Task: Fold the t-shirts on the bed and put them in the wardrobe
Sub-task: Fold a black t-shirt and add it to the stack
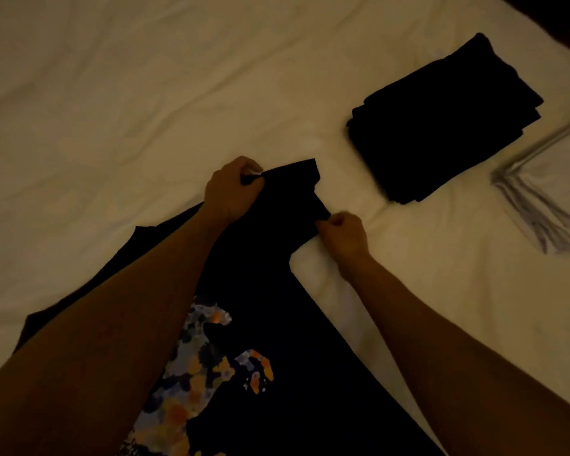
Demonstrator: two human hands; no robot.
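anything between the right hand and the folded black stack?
Head view: only bare white bedsheet separates the right hand, pinching the black printed t-shirt's sleeve, from the stack of folded black t-shirts.

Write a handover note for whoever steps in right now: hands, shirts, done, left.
Left hand: pinching the far edge of the sleeve of the black printed t-shirt.
Right hand: grip on the near edge of the same sleeve.
The printed t-shirt lies spread flat on the bed, print up, not yet folded.
Done: a stack of folded dark shirts sits on the bed to the right, further away.
A pale crumpled garment lies at the right edge; what it is, I cannot tell.
Left: fold the printed shirt, then move the shirts to the wardrobe, which is not in view.
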